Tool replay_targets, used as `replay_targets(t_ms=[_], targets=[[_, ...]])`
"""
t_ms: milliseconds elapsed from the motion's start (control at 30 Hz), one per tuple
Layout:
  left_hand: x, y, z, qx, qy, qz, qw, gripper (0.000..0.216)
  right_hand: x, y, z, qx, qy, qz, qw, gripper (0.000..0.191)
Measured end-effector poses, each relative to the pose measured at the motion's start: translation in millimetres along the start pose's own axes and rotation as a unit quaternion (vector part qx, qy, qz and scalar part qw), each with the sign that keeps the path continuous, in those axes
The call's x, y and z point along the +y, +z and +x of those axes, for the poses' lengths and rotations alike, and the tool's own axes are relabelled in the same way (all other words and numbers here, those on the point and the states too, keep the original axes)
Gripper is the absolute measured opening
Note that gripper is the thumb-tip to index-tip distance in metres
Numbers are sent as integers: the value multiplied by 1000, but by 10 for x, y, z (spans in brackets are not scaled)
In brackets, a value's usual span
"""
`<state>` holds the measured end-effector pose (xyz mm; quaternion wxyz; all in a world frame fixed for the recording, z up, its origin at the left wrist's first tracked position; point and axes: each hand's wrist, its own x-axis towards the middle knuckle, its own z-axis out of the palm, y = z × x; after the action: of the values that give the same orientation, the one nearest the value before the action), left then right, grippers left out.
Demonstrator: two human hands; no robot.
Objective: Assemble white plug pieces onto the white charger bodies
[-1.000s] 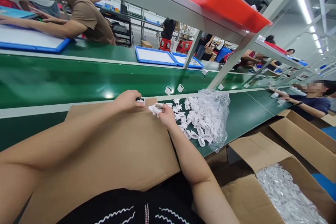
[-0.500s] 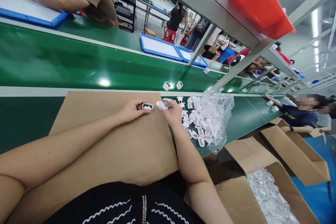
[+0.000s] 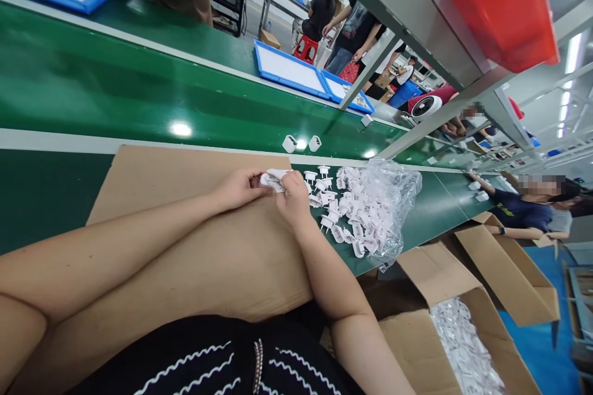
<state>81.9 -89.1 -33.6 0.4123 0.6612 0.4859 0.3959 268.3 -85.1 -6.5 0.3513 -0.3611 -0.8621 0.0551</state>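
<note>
My left hand (image 3: 241, 189) is closed on a small white plastic housing (image 3: 266, 181) above the cardboard sheet. Against it, my right hand (image 3: 293, 199) pinches another white plastic part (image 3: 280, 174), and the two pieces touch. My fingers cover much of both, so whether they are joined cannot be seen. Just right of my right hand lie several loose white plug-like pieces (image 3: 326, 184) with prongs. Beyond them is a heap of white plastic parts (image 3: 359, 213) beside a clear plastic bag (image 3: 398, 197).
The cardboard sheet (image 3: 185, 166) lies under my forearms. Two white housings (image 3: 290, 144) rest on the green conveyor belt (image 3: 115, 92) ahead. An open carton (image 3: 419, 333) with clear-wrapped contents stands at lower right. A metal frame carries a red bin (image 3: 500, 6) overhead. Other people work nearby.
My right hand has moved left, bringing its white part against the housing in my left hand. The two pieces were apart before. The camera view has shifted slightly.
</note>
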Motion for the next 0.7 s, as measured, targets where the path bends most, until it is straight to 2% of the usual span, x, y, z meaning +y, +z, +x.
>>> replay_targets(t_ms=[200, 300, 400, 500, 600, 700], targets=[[-13, -3, 5, 5, -10, 22, 1000, 43, 29, 13, 53, -30, 10, -5, 999, 32], [-31, -2, 5, -3, 15, 42, 999, 43, 24, 10, 88, -50, 30, -25, 998, 32], [3, -18, -19, -1, 51, 128, 990, 36, -31, -8, 110, -78, 50, -50, 994, 38], [77, -42, -65, 10, 42, 250, 967, 36, -91, 3, 114, -96, 91, -69, 989, 37], [148, -41, -99, 13, 35, 297, 954, 38, -99, 42, 83, -86, 146, -60, 984, 33], [187, -39, -65, 0, 26, 267, 963, 44, -33, 48, 17, -49, 165, 26, 985, 44]])
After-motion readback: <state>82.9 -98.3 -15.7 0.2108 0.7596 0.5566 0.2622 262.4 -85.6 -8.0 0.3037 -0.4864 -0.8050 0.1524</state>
